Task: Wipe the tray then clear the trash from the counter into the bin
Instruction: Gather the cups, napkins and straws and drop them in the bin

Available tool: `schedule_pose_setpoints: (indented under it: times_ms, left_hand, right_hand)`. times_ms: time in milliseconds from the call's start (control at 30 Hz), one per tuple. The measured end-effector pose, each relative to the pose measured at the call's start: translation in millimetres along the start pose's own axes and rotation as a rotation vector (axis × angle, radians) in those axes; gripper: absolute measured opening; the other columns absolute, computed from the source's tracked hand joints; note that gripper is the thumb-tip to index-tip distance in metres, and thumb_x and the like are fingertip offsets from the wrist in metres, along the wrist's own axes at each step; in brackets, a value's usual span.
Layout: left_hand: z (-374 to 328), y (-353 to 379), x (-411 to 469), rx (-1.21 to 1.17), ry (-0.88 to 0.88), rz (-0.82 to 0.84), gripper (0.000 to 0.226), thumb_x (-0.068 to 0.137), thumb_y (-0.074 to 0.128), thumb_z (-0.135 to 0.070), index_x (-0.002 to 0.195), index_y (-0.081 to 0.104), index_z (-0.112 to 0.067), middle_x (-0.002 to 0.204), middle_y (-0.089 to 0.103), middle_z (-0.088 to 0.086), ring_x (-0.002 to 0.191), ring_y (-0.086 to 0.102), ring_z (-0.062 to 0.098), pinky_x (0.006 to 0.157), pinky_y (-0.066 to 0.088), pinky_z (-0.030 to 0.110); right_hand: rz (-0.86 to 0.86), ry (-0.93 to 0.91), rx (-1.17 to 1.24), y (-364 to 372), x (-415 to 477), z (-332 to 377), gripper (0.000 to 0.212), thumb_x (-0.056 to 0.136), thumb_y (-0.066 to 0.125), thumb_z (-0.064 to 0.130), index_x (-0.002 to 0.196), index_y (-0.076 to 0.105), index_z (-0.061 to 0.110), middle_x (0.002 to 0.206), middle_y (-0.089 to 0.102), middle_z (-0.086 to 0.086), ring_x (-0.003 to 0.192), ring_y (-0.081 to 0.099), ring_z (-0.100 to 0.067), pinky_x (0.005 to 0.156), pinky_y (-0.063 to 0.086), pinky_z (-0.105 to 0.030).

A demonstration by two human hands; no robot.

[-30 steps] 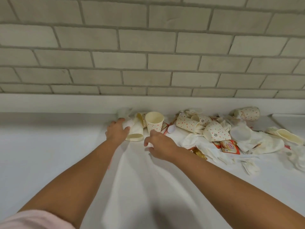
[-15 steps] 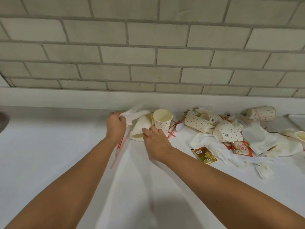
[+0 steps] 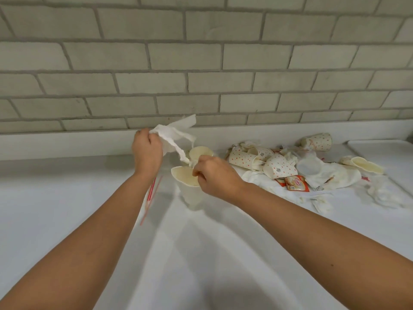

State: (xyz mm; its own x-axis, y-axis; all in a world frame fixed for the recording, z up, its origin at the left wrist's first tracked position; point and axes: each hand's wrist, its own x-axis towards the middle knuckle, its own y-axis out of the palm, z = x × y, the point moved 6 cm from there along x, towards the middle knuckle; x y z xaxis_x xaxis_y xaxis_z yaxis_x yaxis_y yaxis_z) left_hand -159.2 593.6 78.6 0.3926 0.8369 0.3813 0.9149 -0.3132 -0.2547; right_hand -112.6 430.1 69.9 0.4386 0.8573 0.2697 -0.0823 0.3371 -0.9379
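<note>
Mid-frame, a napkin (image 3: pixel 176 134) is held over a cup (image 3: pixel 187 193).
Clenched by left hand (image 3: pixel 146 152), pinched by right hand (image 3: pixel 215 176); sachet (image 3: pixel 295 183) print blurred.

The tray (image 3: pixel 384 145) at the worktop's (image 3: pixel 67 198) right end runs off frame — only a corner shows. The red straws (image 3: pixel 150 195) are blurred.

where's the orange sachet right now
Head view, right of centre: the orange sachet lies at the near edge of the trash pile on the counter, right of the right hand, just in front of the tipped dotted cups.
</note>
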Motion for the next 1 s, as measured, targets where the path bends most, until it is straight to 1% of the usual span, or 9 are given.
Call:
schedule_pose_setpoints:
  times_ms: [133,233,400,533,667,733,800,867,1000]
  left_hand:
    - [-21.6,21.8,-24.0,-0.05,0.014,0.078,0.031,0.091,0.031,-0.002,0.064,0.036,-0.014,0.068,0.039,-0.005,0.065,0.037,0.013,0.053,0.028,0.018]
    - [-41.0,40.2,-46.9,-0.063,0.045,0.132,0.034,0.09,0.031,-0.002,0.06,0.028,-0.017,0.064,0.034,-0.004,0.057,0.03,0.008,0.051,0.023,0.023]
    - [-71.0,82.7,-94.9,-0.101,0.033,0.266,0.025,0.093,0.03,-0.006,0.074,0.046,-0.009,0.072,0.044,0.0,0.061,0.036,0.012,0.059,0.031,0.027]
    - [-99.0,125.2,-146.2,-0.204,0.065,0.428,0.034,0.094,0.027,-0.006,0.062,0.03,-0.016,0.066,0.033,-0.001,0.061,0.028,0.014,0.059,0.026,0.029]
    - [-124.1,169.8,-205.6,-0.289,0.054,0.598,0.025,0.091,0.031,-0.012,0.066,0.034,-0.013,0.067,0.035,0.002,0.062,0.032,0.015,0.061,0.028,0.031]
    - [-140.5,190.5,-241.6,-0.297,0.052,0.686,0.023,0.089,0.031,-0.012,0.066,0.034,-0.012,0.066,0.034,0.003,0.061,0.032,0.016,0.062,0.029,0.034]
    - [-159.3,209.2,-282.2,-0.315,0.057,0.779,0.026,0.091,0.031,-0.008,0.066,0.031,-0.013,0.064,0.03,0.001,0.058,0.029,0.014,0.057,0.03,0.03]
    - [-180.5,224.4,-324.8,-0.328,0.102,0.865,0.029,0.094,0.033,-0.009,0.066,0.028,-0.015,0.066,0.029,-0.001,0.058,0.028,0.012,0.051,0.031,0.021]
    - [-207.8,252.5,-396.6,-0.23,0.273,0.954,0.022,0.094,0.043,-0.015,0.073,0.037,-0.011,0.078,0.036,-0.002,0.066,0.035,0.009,0.059,0.032,0.017]
  right_hand:
    - [-0.021,0.082,0.021,-18.8,-24.1,-16.8,0.029,0.081,0.046,0.001,0.092,0.072,0.006,0.1,0.065,-0.009,0.092,0.06,-0.029,0.079,0.05,-0.038]
    - [-0.022,0.159,0.031,-35.4,-47.2,-34.3,0.028,0.08,0.047,0.001,0.088,0.073,0.005,0.093,0.07,-0.009,0.089,0.062,-0.027,0.079,0.052,-0.037]
    - [0.002,0.331,0.052,-70.7,-97.1,-73.7,0.025,0.081,0.048,0.002,0.089,0.072,0.006,0.095,0.07,-0.008,0.094,0.06,-0.022,0.079,0.051,-0.03]
    - [0.042,0.446,0.06,-96.6,-146.7,-108.9,0.021,0.083,0.049,0.002,0.081,0.07,0.004,0.09,0.069,-0.01,0.086,0.06,-0.022,0.077,0.052,-0.033]
    - [0.057,0.571,0.045,-121.1,-205.8,-145.2,0.019,0.083,0.05,0.004,0.077,0.068,0.003,0.083,0.068,-0.011,0.074,0.056,-0.02,0.065,0.047,-0.028]
    - [0.077,0.638,0.044,-133.0,-240.3,-163.6,0.019,0.084,0.05,0.005,0.07,0.063,0.006,0.074,0.062,-0.007,0.069,0.052,-0.018,0.059,0.043,-0.024]
    - [0.103,0.692,0.024,-145.0,-275.4,-180.8,0.026,0.084,0.049,0.006,0.06,0.054,0.014,0.067,0.056,-0.001,0.067,0.052,-0.018,0.055,0.04,-0.021]
    - [0.148,0.754,-0.015,-157.2,-310.4,-197.4,0.027,0.085,0.048,0.007,0.061,0.052,0.017,0.071,0.058,-0.002,0.066,0.054,-0.018,0.053,0.041,-0.019]
    - [0.266,0.87,-0.05,-177.2,-375.1,-225.2,0.019,0.085,0.047,0.008,0.071,0.059,0.014,0.071,0.064,-0.005,0.058,0.058,-0.015,0.049,0.042,-0.017]
